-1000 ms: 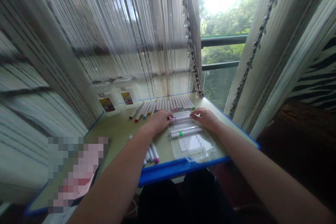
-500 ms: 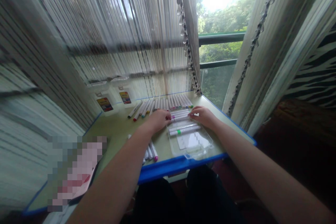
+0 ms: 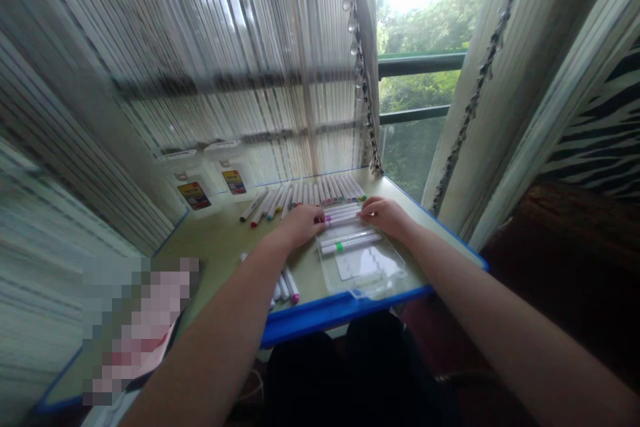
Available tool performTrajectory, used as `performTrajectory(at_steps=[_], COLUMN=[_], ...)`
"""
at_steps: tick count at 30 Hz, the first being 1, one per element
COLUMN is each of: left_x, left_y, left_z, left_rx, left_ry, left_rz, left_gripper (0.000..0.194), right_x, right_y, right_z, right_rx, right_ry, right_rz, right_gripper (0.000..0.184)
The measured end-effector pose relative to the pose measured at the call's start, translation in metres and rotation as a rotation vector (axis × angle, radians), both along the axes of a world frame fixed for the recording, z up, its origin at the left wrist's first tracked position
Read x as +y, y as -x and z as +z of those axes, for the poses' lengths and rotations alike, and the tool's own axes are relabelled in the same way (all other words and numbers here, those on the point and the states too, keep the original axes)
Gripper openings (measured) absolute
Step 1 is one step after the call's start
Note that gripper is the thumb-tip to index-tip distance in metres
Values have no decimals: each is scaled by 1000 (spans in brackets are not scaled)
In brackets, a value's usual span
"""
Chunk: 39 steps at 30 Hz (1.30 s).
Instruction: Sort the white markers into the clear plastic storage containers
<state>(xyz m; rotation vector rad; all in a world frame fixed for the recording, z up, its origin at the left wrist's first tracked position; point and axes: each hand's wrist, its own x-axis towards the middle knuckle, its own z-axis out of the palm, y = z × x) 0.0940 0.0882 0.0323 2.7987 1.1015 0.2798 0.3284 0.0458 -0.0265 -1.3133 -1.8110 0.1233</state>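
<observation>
A white marker with a purple band lies across the far end of a clear plastic case. My left hand pinches its left end, and the fingers of my right hand are closed at its right end. More white markers lie just beyond it, partly hidden by the hands. Nearer me, markers with a green band rest side by side in the case. Behind my hands, a row of white markers with coloured ends spreads over the table.
Loose markers lie beside my left forearm. Two clear packages with labels stand at the table's back left. A blurred pink item sits on the left. The table has a blue edge; curtains hang behind it.
The view has shifted slightly. Both hands stay at the two ends of the purple-banded marker, with hardly any movement; the markers in the case look unchanged.
</observation>
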Motion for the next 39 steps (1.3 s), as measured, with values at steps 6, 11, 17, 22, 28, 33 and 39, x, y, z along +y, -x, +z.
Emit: performTrajectory(at_steps=[6,11,17,22,28,33,39], left_x=[2,1,-1,-1,-2,0,-1], left_y=[0,0,0,-1,-3,-5,-5], left_z=[-3,-1,1,1,2,1,1], left_rx=[14,27,54,69,53,59,63], left_ry=[-44,-60,-74,-78,-70,-72,-59], left_rz=[-5,-3,9,26,48,77,87], left_gripper=[15,16,16,15,14,11,11], right_x=[0,-2,0,-2,-3,-5,-10], right_y=[0,0,-1,0,0,0,2], right_z=[0,1,1,4,7,9,13], right_rx=[-22,-45,-78,-81,-65,-72,-106], right_ry=[-33,-37,-11,21,86,99,98], right_rz=[19,26,50,36,13,1,-12], right_gripper=[15,14,16,12,8,10,15])
